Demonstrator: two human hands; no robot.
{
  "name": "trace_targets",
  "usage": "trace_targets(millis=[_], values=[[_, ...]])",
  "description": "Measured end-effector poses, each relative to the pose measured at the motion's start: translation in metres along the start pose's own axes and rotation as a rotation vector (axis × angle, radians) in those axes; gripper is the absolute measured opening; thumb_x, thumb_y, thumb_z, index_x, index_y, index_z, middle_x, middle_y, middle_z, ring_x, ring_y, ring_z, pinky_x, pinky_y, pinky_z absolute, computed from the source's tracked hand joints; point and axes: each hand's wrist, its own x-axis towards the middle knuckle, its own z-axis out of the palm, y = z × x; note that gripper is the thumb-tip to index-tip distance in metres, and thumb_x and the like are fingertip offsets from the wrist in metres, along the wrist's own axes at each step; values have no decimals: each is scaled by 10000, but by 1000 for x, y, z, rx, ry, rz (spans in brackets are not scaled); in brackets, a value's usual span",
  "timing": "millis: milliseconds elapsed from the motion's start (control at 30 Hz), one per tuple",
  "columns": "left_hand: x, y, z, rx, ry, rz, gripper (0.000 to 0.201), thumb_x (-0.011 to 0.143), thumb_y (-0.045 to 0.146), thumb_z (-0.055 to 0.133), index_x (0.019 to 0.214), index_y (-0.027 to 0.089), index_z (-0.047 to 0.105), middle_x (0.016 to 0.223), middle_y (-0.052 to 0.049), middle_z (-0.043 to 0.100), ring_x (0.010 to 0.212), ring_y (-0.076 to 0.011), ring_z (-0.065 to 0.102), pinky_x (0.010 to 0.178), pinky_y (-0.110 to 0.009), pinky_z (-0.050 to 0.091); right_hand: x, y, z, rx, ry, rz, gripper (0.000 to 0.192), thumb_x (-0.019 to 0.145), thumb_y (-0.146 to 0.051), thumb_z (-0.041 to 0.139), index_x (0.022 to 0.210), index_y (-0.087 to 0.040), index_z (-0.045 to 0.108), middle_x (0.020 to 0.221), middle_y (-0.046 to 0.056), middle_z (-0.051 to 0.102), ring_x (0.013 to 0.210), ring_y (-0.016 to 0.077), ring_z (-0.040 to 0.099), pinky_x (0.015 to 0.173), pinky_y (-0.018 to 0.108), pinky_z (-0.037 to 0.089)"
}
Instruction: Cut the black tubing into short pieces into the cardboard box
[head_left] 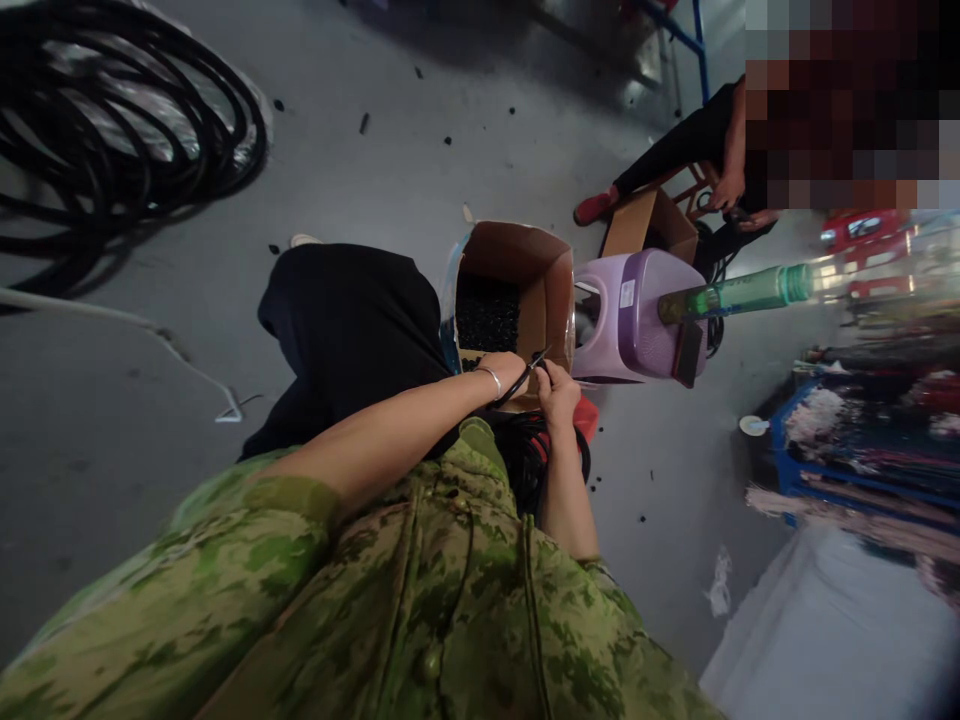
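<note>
At far left, on the grey concrete floor, lies a coil of black rubber hose, its left part cut off by the frame edge. Centre: black-trousered knee, green camouflage sleeves below.

Left hand, silver bangle at wrist, is clenched on dark-handled scissors; blades look slightly parted, but they are small and dark, hard to confirm. Right hand, just beside it, has its grip pinched at the blade tips; what it pinches is too small to make out. Both hands sit over the near edge of an open brown cardboard box holding small black pieces. Black loops of hose lie under the forearms, mostly hidden.

Right of box: lilac plastic stool, touching or just beside it, cannot tell. A blurred green bottle crosses in front. Beyond, another person's hand near a second cardboard box. Far right clutter is blurred.
</note>
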Motion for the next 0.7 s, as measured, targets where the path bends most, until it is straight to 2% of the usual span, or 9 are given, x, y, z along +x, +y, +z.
trace_targets(millis=[233,400,533,700], values=[[-2,1,0,3,1,-17,452,909,351,460,1118,78,754,1123,-201,730,1073,-293,688,907,-295,524,-2,1,3,31,1,33,369,952,-420,515,1127,-186,740,1028,112,755,953,224,695,856,300,516],[-3,0,0,-5,23,-7,507,936,390,409,1133,67,747,1113,-216,729,1078,-313,688,896,-319,530,2,6,9,290,-17,94,389,922,-432,530,1104,-161,742,1085,118,752,992,229,692,910,335,523],[-5,0,-4,-41,40,-22,573,942,483,391,1148,78,741,1130,-205,726,1081,-306,685,896,-308,525,4,6,12,514,-34,194,458,902,-465,533,1142,-121,716,1064,117,752,941,220,686,878,349,541],[-6,-1,-7,-70,38,-36,595,925,534,416,1141,86,742,1145,-203,722,1097,-301,678,900,-299,516,0,2,4,553,-17,224,477,888,-455,539,1201,-129,692,1128,116,732,984,221,669,898,355,531]])
